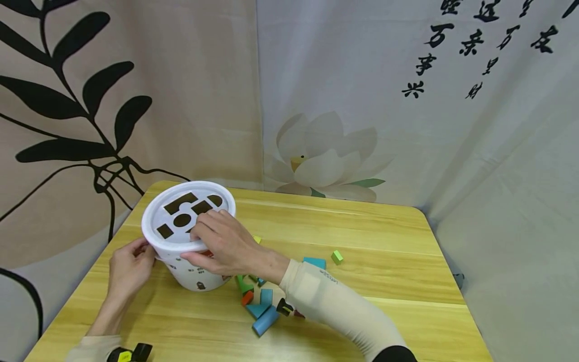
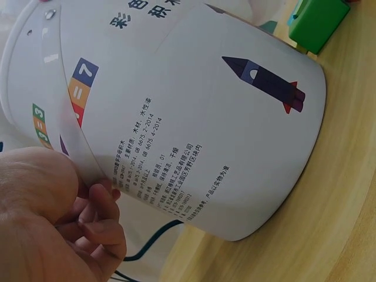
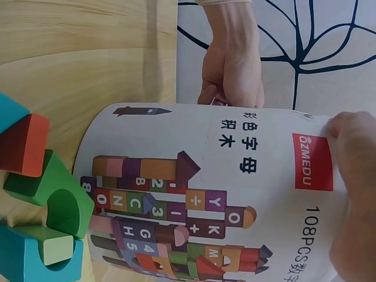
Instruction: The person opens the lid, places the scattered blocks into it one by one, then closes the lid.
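A white printed bucket (image 1: 192, 271) stands at the table's left side. Its white lid (image 1: 151, 213) has several dark shaped cut-outs. My left hand (image 1: 131, 266) is at the bucket's left side, just below the rim. In the left wrist view its curled fingers (image 2: 106, 202) pinch the end of the white band handle (image 2: 73, 135). My right hand (image 1: 226, 244) reaches across from the right, fingers bent over the lid and thumb against the side below the rim. Its fingertips cover part of one cut-out; whether a block is under them is hidden.
Loose blocks lie right of the bucket: a blue cylinder (image 1: 265, 321), a blue triangle (image 1: 257, 310), a red block (image 3: 26, 147) and a green arch (image 3: 70, 205). Farther right are another blue block (image 1: 315, 262) and a small green block (image 1: 336, 257). A curtain (image 1: 217, 100) hangs behind the wooden table (image 1: 384, 241).
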{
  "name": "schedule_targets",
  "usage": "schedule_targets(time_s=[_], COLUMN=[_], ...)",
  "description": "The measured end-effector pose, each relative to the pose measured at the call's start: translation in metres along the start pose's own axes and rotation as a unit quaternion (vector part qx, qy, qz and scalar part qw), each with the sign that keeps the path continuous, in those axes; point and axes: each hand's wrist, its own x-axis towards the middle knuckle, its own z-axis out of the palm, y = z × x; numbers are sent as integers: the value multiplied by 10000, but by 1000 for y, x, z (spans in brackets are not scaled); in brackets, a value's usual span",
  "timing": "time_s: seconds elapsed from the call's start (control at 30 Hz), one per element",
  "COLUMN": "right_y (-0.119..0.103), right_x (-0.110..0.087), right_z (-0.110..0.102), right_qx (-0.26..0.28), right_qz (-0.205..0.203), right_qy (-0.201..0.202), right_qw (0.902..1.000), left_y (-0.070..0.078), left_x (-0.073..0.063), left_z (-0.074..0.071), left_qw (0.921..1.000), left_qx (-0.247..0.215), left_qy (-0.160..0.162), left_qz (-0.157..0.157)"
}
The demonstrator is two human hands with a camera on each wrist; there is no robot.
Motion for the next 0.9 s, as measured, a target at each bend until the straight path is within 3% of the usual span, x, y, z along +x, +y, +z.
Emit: schedule_targets(time_s=[0.4,0.67,0.9], right_y=[-2,-1,-2], right_x=[1,0,-1], right_z=[4,4,2], right_qx=[-44,-135,-12], right_qz=[105,82,144], right_qy=[189,244,99], right_qw=[9998,9996,9998], left_y=[-1,-1,-2], left_x=[0,1,1], left_z=[1,1,3], left_qw=[9998,9997,9998], left_qx=[-173,-198,-155], left_qy=[109,-26,43], left_qz=[-26,-113,-68])
